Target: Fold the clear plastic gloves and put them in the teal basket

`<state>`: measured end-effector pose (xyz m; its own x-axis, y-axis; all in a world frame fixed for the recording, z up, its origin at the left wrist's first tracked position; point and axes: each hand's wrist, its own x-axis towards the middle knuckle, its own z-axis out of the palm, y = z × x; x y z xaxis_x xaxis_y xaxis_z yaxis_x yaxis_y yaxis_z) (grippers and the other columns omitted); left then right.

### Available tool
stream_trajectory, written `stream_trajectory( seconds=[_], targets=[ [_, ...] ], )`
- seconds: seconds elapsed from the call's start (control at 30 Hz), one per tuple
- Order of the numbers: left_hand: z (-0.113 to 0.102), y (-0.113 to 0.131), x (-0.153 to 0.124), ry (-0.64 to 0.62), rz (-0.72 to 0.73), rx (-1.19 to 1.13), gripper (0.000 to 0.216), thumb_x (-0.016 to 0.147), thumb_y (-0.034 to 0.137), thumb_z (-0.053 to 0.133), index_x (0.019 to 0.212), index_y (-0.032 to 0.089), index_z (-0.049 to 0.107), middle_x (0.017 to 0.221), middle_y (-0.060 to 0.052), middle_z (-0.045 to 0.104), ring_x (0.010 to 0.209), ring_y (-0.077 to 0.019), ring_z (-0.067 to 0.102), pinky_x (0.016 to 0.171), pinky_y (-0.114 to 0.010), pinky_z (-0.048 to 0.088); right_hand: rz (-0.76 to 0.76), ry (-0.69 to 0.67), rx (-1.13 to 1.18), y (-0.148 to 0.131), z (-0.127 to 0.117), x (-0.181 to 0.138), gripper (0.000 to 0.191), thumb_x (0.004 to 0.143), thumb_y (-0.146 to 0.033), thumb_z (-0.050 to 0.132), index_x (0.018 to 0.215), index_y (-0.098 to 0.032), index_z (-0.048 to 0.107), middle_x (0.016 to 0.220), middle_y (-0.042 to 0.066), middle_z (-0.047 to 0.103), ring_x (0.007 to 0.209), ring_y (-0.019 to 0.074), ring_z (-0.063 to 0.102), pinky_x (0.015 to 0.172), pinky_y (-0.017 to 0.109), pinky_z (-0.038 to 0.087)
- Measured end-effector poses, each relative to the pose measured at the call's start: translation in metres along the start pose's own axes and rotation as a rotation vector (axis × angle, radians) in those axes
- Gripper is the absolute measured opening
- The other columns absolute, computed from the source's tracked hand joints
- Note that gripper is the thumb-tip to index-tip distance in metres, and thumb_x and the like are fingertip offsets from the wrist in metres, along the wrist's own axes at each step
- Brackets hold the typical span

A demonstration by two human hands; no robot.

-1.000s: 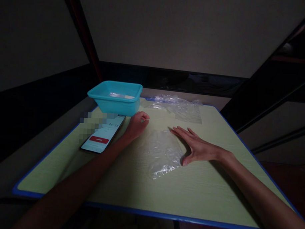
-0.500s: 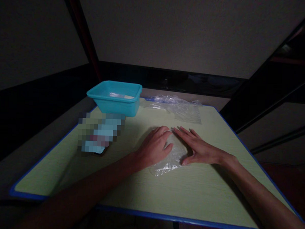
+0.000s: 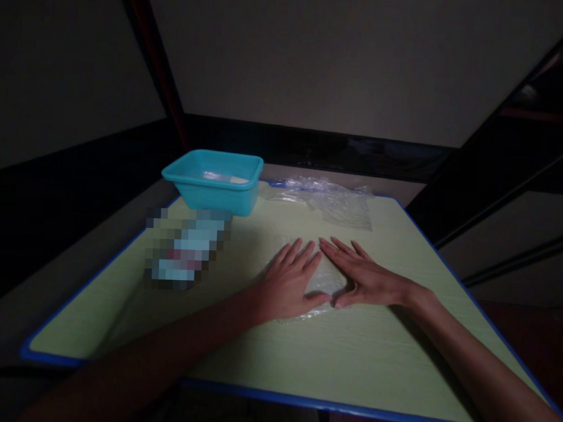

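A clear plastic bag (image 3: pixel 326 283) lies flat on the pale table (image 3: pixel 239 354), partly covered by both hands. My left hand (image 3: pixel 291 282) rests palm down on the bag's left part, its fingers spread and its thumb reaching toward the right. My right hand (image 3: pixel 365 277) is stretched out along the bag's right side, with fingertips close to those of the left. Neither hand grips anything. Whatever lies beneath the palms is hidden.
A turquoise plastic basin (image 3: pixel 217 193) with something clear and white inside stands at the back left. Crumpled clear plastic (image 3: pixel 341 204) lies along the back edge. A pixelated, phone-like object (image 3: pixel 192 248) lies at the left. Blue edging rims the table.
My left hand has gone from curled fingers to spread and flat, pressing on the bag slightly nearer to me. The right hand has hardly moved.
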<state>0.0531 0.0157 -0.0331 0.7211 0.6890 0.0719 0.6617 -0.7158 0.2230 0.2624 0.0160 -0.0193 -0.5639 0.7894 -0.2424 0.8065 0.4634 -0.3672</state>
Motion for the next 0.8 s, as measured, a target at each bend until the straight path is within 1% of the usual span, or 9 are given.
stream_trajectory(
  seconds=[0.13, 0.33, 0.6, 0.8],
  targets=[
    [0.000, -0.009, -0.008, 0.020, 0.001, 0.010, 0.078, 0.078, 0.060, 0.048, 0.138, 0.012, 0.033, 0.148, -0.014, 0.023, 0.136, -0.0357, 0.015, 0.108, -0.049, 0.019, -0.006, 0.002, 0.011, 0.000, 0.000, 0.000, 0.113, 0.064, -0.074, 0.055, 0.145, -0.017, 0.000, 0.151, 0.015, 0.003, 0.137, 0.0328, -0.005, 0.107, 0.056, -0.006],
    [-0.006, -0.023, -0.022, -0.025, -0.004, 0.056, 0.079, 0.076, 0.059, 0.052, 0.138, 0.012, 0.034, 0.148, -0.015, 0.023, 0.136, -0.0350, 0.016, 0.108, -0.049, 0.020, 0.000, -0.002, 0.006, -0.003, -0.002, 0.000, 0.113, 0.064, -0.076, 0.052, 0.145, -0.014, 0.004, 0.151, 0.015, 0.003, 0.137, 0.0312, -0.005, 0.107, 0.054, -0.007],
    [-0.014, -0.032, -0.030, -0.123, -0.036, 0.091, 0.083, 0.076, 0.058, 0.055, 0.140, 0.011, 0.029, 0.150, -0.014, 0.014, 0.138, -0.0322, 0.008, 0.110, -0.047, 0.015, 0.005, 0.011, -0.012, -0.002, -0.001, 0.000, 0.112, 0.063, -0.076, 0.052, 0.145, -0.017, 0.003, 0.151, 0.014, 0.004, 0.137, 0.0307, -0.004, 0.108, 0.054, -0.007],
    [-0.019, -0.037, -0.037, -0.158, -0.092, 0.039, 0.087, 0.074, 0.053, 0.058, 0.141, 0.009, 0.024, 0.151, -0.016, 0.010, 0.138, -0.0320, 0.006, 0.110, -0.047, 0.014, -0.018, 0.024, -0.002, 0.000, 0.001, -0.001, 0.108, 0.065, -0.074, 0.052, 0.145, -0.018, 0.005, 0.151, 0.014, 0.004, 0.137, 0.0312, -0.003, 0.107, 0.057, -0.006]
  ],
)
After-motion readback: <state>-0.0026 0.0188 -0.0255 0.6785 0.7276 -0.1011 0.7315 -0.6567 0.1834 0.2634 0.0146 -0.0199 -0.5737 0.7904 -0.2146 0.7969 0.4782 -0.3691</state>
